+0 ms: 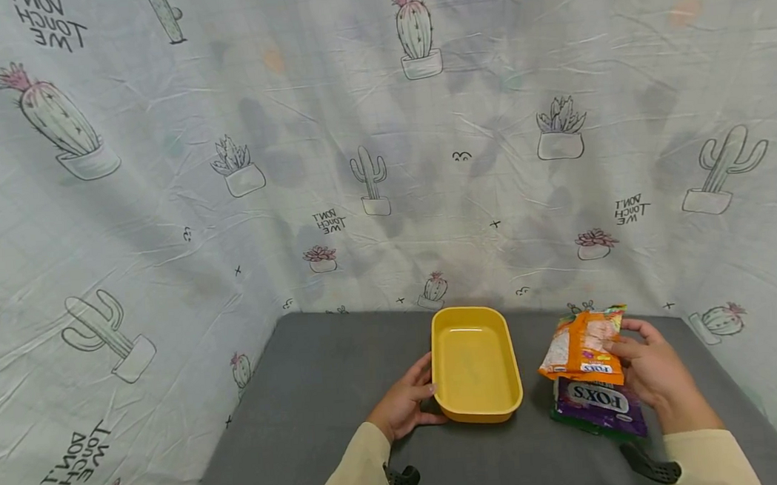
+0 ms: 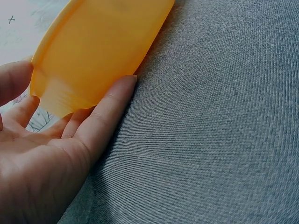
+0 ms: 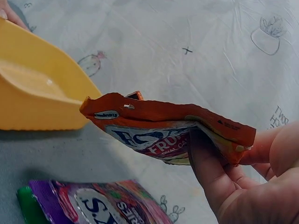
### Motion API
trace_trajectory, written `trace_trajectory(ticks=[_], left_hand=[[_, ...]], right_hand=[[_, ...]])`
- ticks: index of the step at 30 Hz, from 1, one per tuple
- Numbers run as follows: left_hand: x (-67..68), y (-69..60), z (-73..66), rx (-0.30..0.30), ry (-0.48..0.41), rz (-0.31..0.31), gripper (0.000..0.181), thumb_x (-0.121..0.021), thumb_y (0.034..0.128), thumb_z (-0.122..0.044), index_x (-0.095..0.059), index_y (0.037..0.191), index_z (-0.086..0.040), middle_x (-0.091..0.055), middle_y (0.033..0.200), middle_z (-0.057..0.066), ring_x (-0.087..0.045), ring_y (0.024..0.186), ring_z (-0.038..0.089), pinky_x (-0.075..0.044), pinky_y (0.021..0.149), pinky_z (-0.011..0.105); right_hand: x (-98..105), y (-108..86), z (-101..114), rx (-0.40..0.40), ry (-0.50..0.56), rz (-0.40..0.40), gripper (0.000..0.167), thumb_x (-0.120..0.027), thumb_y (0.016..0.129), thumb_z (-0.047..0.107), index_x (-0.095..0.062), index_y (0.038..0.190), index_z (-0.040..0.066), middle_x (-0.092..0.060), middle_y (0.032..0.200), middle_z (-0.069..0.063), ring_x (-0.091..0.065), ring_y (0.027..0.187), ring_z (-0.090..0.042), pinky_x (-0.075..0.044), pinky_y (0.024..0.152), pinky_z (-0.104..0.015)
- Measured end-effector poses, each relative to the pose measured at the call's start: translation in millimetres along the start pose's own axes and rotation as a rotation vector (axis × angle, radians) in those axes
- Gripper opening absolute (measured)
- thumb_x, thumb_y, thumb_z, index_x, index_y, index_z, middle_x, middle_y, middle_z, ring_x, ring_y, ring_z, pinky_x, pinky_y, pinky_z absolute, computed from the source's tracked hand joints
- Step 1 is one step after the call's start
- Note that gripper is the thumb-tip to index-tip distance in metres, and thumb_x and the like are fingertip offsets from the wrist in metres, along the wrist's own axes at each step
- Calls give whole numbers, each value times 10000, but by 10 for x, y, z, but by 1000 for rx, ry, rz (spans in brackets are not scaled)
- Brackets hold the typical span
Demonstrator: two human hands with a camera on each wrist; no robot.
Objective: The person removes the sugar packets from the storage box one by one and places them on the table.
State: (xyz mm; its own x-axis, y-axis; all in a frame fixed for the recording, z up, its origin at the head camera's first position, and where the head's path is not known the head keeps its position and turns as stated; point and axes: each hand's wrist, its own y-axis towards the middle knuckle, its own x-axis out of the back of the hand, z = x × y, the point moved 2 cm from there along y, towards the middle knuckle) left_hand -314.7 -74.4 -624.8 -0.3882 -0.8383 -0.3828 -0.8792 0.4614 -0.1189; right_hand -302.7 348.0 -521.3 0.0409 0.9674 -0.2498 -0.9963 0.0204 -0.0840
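Note:
A yellow rectangular tub point(image 1: 474, 363) stands on the grey table with its inside showing. My left hand point(image 1: 408, 398) holds its left side; in the left wrist view the thumb and fingers point(image 2: 105, 109) lie against the outer wall, some of them low by the cloth. To the right, my right hand point(image 1: 657, 374) pinches an orange Fox's candy packet point(image 1: 585, 349) by its right edge. In the right wrist view this packet point(image 3: 163, 126) hangs in the air, seen along its crimped end. Below it a purple Fox's packet point(image 1: 602, 405) lies on the table.
Something green point(image 3: 29, 205) shows from under the purple packet; its kind is mostly hidden. The grey table point(image 1: 318, 395) ends at a pale cactus-print cloth point(image 1: 359, 200) hanging at the back and sides. Dark straps point(image 1: 649, 466) show by both wrists.

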Motion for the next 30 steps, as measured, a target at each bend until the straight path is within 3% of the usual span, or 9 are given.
trace_trajectory(ticks=[14,30], left_hand=[[-6,-10,0,1,5,-6,707,-544,1133,-52,-247,1759,-196,-295,1749,166,-543,1395,414,-516,983,732],[-10,-3,-7,4,0,-5,704,-534,1138,-53,-240,1761,-196,-266,1761,172,-534,1403,430,-514,986,731]], right_hand=[[209,-57,-12,-13,-23,-31,330,-558,1105,-29,-405,1312,177,-683,1002,98,-681,872,-133,-632,740,-324],[356,-84,-140,-109,-65,-24,344,-552,1119,10,-415,1327,247,-673,1021,121,-681,896,-143,-636,777,-362]])
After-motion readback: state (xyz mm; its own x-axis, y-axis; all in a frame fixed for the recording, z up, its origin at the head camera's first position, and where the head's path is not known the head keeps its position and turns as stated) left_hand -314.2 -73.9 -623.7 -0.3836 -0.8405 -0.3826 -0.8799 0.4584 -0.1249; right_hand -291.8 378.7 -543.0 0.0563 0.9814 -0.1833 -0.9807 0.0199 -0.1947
